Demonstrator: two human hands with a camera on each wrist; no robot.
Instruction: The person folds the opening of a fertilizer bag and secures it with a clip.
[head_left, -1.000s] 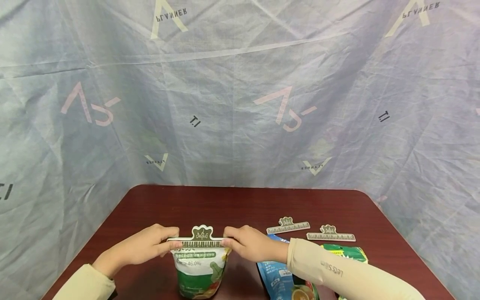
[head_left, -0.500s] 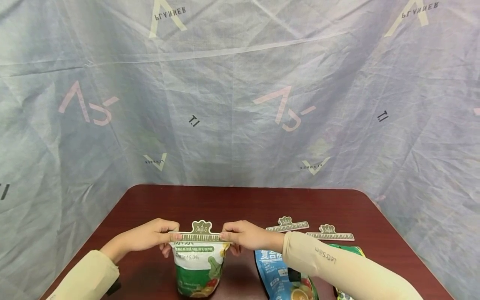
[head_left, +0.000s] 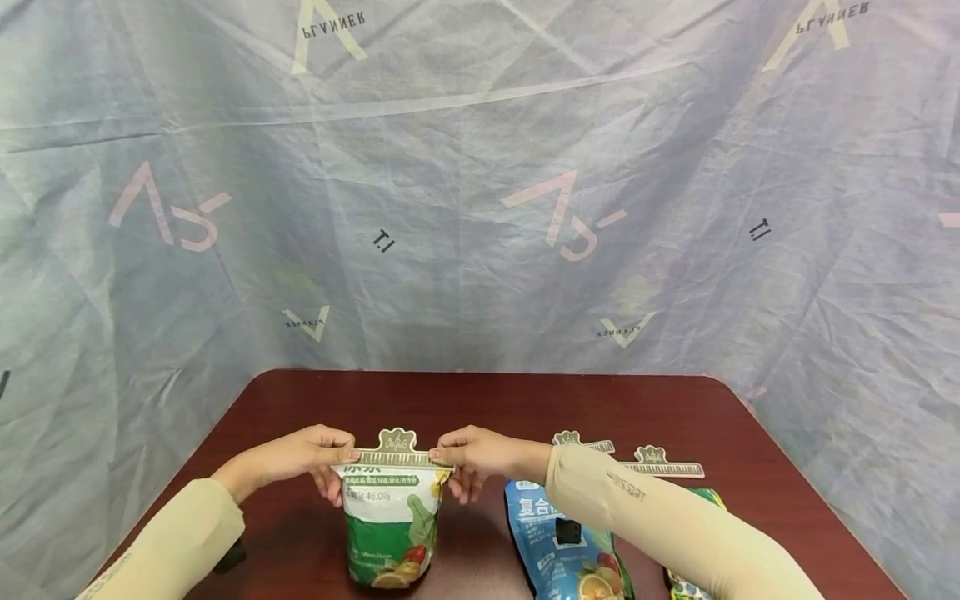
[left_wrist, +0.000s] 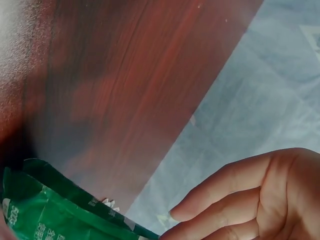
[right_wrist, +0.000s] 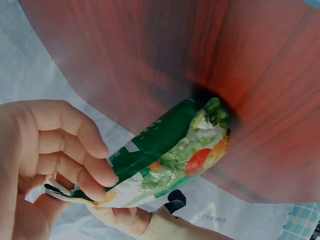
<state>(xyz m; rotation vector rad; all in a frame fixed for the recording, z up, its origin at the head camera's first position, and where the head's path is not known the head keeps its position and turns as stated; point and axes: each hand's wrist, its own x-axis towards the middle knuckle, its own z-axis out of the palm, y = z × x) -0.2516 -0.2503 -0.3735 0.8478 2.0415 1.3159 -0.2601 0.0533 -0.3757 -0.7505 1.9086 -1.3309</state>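
A green and white pouch [head_left: 382,533] with printed vegetables stands upright left of centre in the head view. A wide bag clip [head_left: 396,457] with a piano-key pattern runs along its top edge. My left hand [head_left: 311,457] pinches the clip's left end between thumb and fingers. At the other end, my right hand [head_left: 483,460] pinches the clip the same way. The right wrist view shows the pouch's side [right_wrist: 170,155] with the fingers of my right hand [right_wrist: 60,150] at its top. In the left wrist view, only the pouch's green part [left_wrist: 65,215] shows beside my left hand [left_wrist: 260,200].
A blue pouch [head_left: 536,533] lies to the right, partly under my right sleeve. Behind it lie two more bag clips [head_left: 663,465], one partly covered by the sleeve. A green and yellow pouch [head_left: 686,587] sits further right, mostly hidden. A grey cloth [head_left: 465,208] hangs behind the table [head_left: 480,392].
Both hands have shifted slightly up and away in the head view, with the clip and pouch. The fingers now hang behind the pouch's top, and more of its front shows.
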